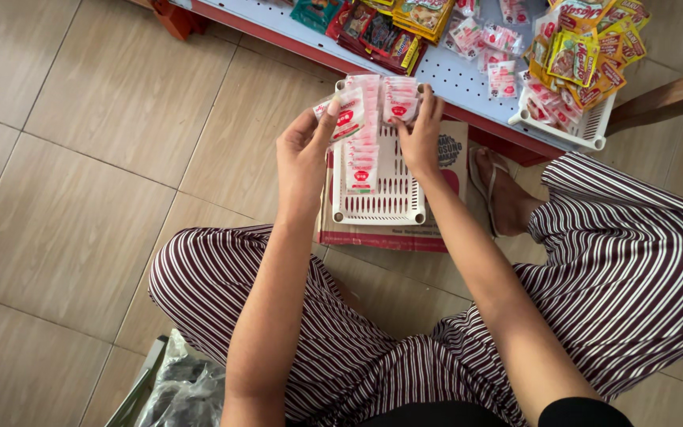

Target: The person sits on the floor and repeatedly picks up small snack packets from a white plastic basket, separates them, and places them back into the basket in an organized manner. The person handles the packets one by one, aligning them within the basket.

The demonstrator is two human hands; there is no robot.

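Left hand [303, 154] pinches a small red-and-white sachet [345, 113] at the white slotted tray's [393, 190] upper left corner. Right hand [420, 134] grips a sachet bundle [401, 101], probably several, at the tray's top edge. Tray sits on a flat carton [444, 233] on the floor, hard against the shelf [452, 79] edge. Tiled floor [81, 158] lies left.

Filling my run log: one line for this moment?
left hand: holds sachets | right hand: on sachet stack | white basket: below
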